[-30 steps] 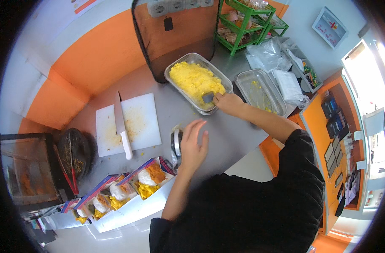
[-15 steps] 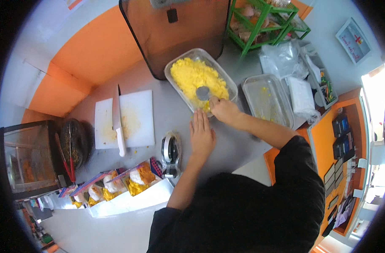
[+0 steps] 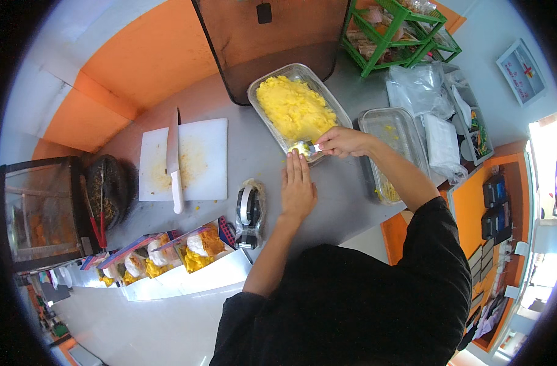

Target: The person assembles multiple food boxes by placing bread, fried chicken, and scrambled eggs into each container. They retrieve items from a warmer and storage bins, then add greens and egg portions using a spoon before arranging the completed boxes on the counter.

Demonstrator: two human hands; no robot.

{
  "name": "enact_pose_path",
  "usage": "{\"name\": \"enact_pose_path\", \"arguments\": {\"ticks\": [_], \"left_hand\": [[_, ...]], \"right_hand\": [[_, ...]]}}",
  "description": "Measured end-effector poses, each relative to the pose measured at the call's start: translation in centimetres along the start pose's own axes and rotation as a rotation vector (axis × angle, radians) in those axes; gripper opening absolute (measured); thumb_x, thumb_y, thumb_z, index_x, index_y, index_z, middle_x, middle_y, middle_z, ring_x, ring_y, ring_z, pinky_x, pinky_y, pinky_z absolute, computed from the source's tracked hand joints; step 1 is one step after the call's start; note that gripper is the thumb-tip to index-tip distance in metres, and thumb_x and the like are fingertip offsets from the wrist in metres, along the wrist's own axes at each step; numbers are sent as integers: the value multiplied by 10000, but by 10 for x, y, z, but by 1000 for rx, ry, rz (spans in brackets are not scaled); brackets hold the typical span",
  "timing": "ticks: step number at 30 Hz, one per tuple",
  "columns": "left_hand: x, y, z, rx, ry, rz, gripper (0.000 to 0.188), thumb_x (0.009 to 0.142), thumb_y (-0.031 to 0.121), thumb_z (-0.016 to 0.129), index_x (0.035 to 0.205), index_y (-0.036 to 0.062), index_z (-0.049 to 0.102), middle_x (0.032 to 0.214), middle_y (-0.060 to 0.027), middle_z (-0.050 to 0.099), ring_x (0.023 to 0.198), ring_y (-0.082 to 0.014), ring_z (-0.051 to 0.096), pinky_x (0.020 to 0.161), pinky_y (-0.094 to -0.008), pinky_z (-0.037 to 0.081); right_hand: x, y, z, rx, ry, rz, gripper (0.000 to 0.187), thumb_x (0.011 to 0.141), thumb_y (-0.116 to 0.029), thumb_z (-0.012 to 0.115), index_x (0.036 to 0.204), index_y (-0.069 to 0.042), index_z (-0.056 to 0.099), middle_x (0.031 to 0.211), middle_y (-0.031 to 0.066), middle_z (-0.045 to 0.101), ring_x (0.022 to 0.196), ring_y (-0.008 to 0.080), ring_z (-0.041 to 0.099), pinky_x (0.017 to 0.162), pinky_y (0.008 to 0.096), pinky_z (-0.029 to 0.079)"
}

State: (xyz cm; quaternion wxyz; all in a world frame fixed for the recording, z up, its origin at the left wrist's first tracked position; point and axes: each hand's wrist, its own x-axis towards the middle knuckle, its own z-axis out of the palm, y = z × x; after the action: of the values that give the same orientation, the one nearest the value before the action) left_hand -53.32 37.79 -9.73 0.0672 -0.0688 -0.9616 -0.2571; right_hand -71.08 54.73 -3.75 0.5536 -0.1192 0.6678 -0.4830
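Spoon [image 3: 304, 147] gripped by right hand [image 3: 342, 141] at tray [image 3: 345, 113] near rim, loaded; left hand [image 3: 298, 188] flat, released, just beside tray; tray remains mostly full.

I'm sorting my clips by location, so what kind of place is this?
Probably a small food stall or shop kitchen: a tray of yellow food, a cutting board with a knife, and packed food portions on the counter.
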Motion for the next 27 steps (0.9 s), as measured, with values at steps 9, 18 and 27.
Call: {"name": "enact_pose_path", "arguments": {"ticks": [9,18,27], "left_hand": [[4,0,-3,1,22,-11,900,789,89,673,1534,-81,198,1617,-273,192,1513,-420,184,1185,-533,258],[-6,-3,-2,-73,145,29,776,807,102,654,1495,-60,334,1559,-290,307,1480,-422,267,1171,-538,294],[-144,-14,-152,-753,-156,13,539,966,202,599,1433,-29,461,1452,-230,497,1328,-380,499,1129,-455,391]], "right_hand": [[-18,35,11,453,151,-118,234,1019,-148,573,1168,27,617,735,-51,485,510,8,330,405,192,199],[-61,22,38,708,439,-272,299,1011,-63,542,1271,83,555,837,25,551,597,54,425,466,163,316],[-41,-83,215,534,339,-388,261,1010,-95,556,1256,-16,591,744,-7,474,512,11,339,388,169,206]]}}
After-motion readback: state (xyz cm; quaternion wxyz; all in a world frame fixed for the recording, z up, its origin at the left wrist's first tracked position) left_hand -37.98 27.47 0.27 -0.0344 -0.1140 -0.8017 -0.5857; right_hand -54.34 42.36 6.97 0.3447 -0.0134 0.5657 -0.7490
